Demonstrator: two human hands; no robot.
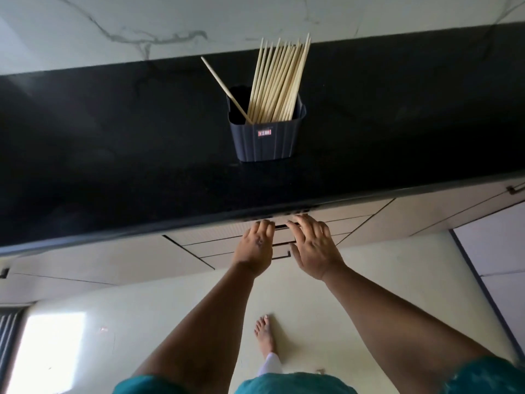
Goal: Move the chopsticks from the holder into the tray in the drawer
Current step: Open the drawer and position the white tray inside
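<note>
A dark blue ribbed holder (pixel 265 137) stands on the black countertop (pixel 113 155). Several pale wooden chopsticks (pixel 279 81) lean to its right side, and one lone chopstick (pixel 224 86) slants out to the left. Below the counter's front edge sits the cream top drawer (pixel 221 239), which is shut, so the tray inside is hidden. My left hand (pixel 257 247) curls its fingers around the dark handle (pixel 281 226) at the drawer's top. My right hand (pixel 312 245) lies beside it with its fingers spread and straight, touching the drawer front.
More cream drawers (pixel 216 255) stack under the top one, with cabinet doors on both sides. A marble backsplash (pixel 142 29) rises behind the counter. My bare foot (pixel 264 334) stands on the pale floor close to the cabinets.
</note>
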